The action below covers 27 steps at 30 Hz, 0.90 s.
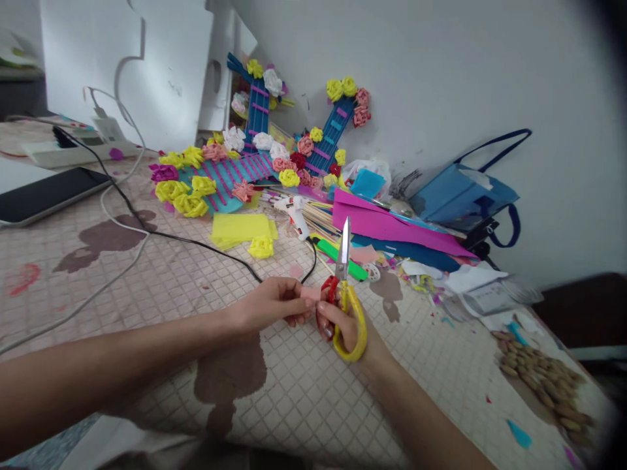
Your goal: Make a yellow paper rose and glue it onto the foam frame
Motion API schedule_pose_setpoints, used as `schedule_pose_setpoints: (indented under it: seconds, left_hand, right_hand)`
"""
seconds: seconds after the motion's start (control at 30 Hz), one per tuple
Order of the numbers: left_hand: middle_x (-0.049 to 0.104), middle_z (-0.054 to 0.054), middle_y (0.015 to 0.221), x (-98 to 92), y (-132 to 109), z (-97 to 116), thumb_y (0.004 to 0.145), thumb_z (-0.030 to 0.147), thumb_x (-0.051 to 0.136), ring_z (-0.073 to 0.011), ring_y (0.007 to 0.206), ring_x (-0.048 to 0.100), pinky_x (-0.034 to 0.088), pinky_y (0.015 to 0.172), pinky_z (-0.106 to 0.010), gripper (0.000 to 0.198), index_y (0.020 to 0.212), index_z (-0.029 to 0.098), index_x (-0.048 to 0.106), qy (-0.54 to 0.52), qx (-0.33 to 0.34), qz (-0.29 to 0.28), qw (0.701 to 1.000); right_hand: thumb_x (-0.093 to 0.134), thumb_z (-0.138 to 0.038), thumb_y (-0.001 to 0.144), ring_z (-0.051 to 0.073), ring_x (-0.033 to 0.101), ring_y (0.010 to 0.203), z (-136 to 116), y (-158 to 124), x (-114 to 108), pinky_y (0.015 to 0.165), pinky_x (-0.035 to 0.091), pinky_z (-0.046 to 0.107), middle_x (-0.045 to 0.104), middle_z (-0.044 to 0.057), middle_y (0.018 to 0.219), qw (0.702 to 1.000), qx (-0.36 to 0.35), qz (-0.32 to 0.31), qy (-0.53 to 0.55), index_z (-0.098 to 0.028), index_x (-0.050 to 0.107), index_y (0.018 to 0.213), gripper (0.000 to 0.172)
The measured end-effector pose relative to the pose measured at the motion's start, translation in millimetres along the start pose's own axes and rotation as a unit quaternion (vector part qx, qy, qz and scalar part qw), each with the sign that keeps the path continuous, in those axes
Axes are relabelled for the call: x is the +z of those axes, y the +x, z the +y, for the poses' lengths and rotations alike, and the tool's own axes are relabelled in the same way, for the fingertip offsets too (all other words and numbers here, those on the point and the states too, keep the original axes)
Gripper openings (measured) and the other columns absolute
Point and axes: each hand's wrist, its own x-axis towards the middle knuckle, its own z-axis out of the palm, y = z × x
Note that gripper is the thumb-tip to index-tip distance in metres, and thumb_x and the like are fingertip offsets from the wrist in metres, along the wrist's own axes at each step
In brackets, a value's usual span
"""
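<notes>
Between the fingertips of both hands is a small piece of pink paper [310,293]. My left hand [279,300] pinches its left side. My right hand [350,326] holds a pair of scissors [360,326] with yellow and red handles, blades pointing up and away, while its thumb and fingertips meet the paper's right side. Just beyond the hands lie a green marker-like stick [340,256], a white glue gun [295,215] with a black cord, a yellow paper flower [260,247] and a stack of yellow paper [240,228].
Blue decorated pieces with paper flowers [235,175] stand against the wall. Magenta sheets [392,225] and thin wooden sticks [321,219] lie in front. A phone [53,192] and cables are at left. A blue bag [465,196] and peanuts [543,385] are at right.
</notes>
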Motion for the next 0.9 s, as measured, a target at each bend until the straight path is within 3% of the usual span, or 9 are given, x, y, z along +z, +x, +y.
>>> schedule_pose_setpoints:
  seconds: [0.1, 0.23, 0.37, 0.47, 0.63, 0.9]
  left_hand:
    - [0.058, 0.001, 0.063, -2.6, 0, 4, 0.074, 0.042, 0.068, -0.0084, 0.057, 0.053, 0.040, 0.056, -0.022, 0.032, 0.073, 0.013, 0.055, -0.007, 0.011, 0.002, 1.000]
    - [0.062, -0.001, 0.070, -7.2, -2, 14, 0.078, 0.038, 0.066, -0.0079, 0.059, 0.054, 0.042, 0.059, -0.022, 0.028, 0.075, 0.012, 0.057, -0.023, 0.034, 0.045, 0.998]
    - [0.064, -0.002, 0.072, -13.1, -2, 22, 0.075, 0.036, 0.069, -0.0090, 0.061, 0.057, 0.045, 0.062, -0.023, 0.027, 0.075, 0.011, 0.059, -0.047, 0.046, 0.080, 0.995]
    - [0.067, -0.005, 0.077, -17.5, 0, 26, 0.074, 0.034, 0.070, -0.0118, 0.071, 0.061, 0.047, 0.069, -0.024, 0.027, 0.081, 0.009, 0.063, -0.056, 0.054, 0.096, 0.992]
    - [0.070, -0.011, 0.091, -21.6, 1, 32, 0.072, 0.030, 0.072, -0.0162, 0.082, 0.065, 0.050, 0.078, -0.027, 0.027, 0.086, 0.008, 0.066, -0.082, 0.073, 0.104, 0.988]
    - [0.071, -0.008, 0.085, -24.6, 0, 34, 0.073, 0.028, 0.072, -0.0147, 0.079, 0.066, 0.051, 0.074, -0.024, 0.020, 0.083, 0.010, 0.068, -0.140, 0.090, 0.082, 0.983]
  right_hand:
    - [0.061, -0.048, 0.077, 0.006, 0.039, 0.037, -6, -1, 0, 0.036, 0.033, 0.018, 0.045, -0.008, 0.048, 0.999, -0.009, 0.007, -0.031, -0.020, 0.047, 0.079, 0.031]
    - [0.051, -0.059, 0.081, 0.007, 0.039, 0.041, -10, -3, -6, 0.039, 0.038, 0.021, 0.043, -0.006, 0.056, 0.997, -0.024, 0.002, -0.077, -0.019, 0.051, 0.080, 0.040]
    - [0.052, -0.057, 0.082, 0.010, 0.043, 0.052, -14, -6, -12, 0.047, 0.045, 0.023, 0.043, -0.004, 0.066, 0.989, -0.044, -0.010, -0.143, -0.021, 0.052, 0.091, 0.037]
    - [0.054, -0.050, 0.082, 0.011, 0.044, 0.056, -22, -9, -12, 0.049, 0.042, 0.023, 0.044, -0.004, 0.066, 0.971, -0.043, -0.021, -0.235, -0.021, 0.053, 0.094, 0.032]
    - [0.053, -0.046, 0.081, 0.010, 0.039, 0.049, -33, -13, -4, 0.046, 0.034, 0.022, 0.040, -0.005, 0.056, 0.939, -0.060, -0.034, -0.338, -0.018, 0.054, 0.082, 0.028]
    - [0.049, -0.039, 0.084, 0.007, 0.032, 0.046, -19, -12, -5, 0.042, 0.025, 0.020, 0.037, -0.006, 0.054, 0.947, -0.043, -0.065, -0.313, -0.017, 0.053, 0.080, 0.023]
